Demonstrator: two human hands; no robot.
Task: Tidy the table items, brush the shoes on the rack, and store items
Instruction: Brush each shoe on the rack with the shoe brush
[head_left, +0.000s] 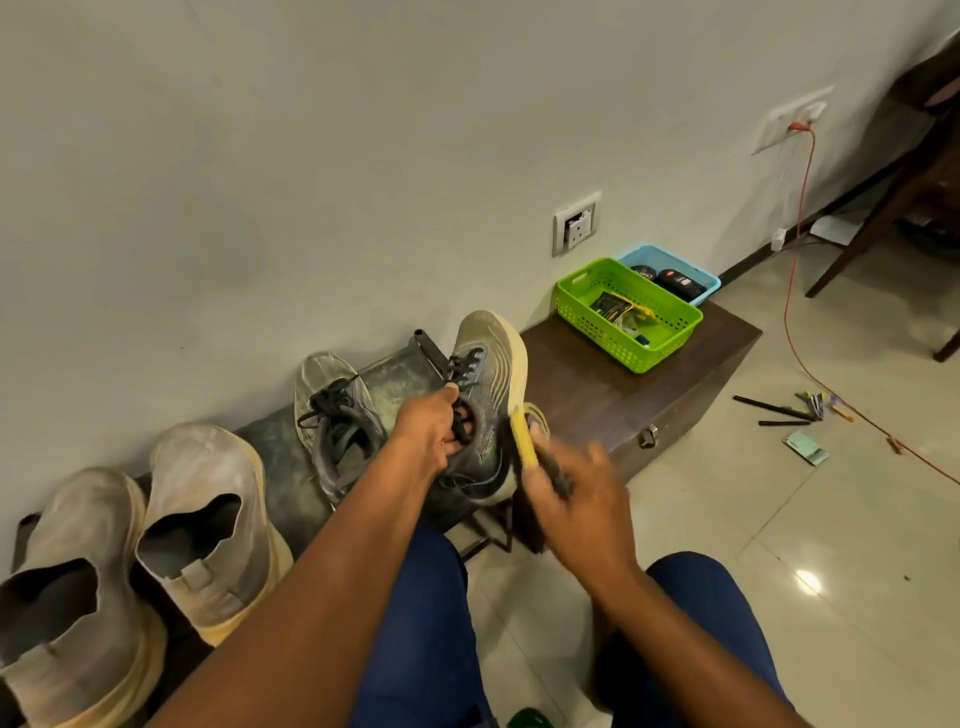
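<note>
My left hand grips a dusty grey sneaker by its laces and tongue, tilting it on its side above the low shoe rack. My right hand, blurred with motion, holds a yellow-handled shoe brush against the sneaker's pale sole edge. The matching grey sneaker lies on the rack just left of it. Two beige slip-on boots stand at the rack's left end.
A dark wooden box beside the rack carries a green basket and a blue basket with small items. Pens and a card lie on the tiled floor at right. An orange cable runs down the wall. Chair legs stand far right.
</note>
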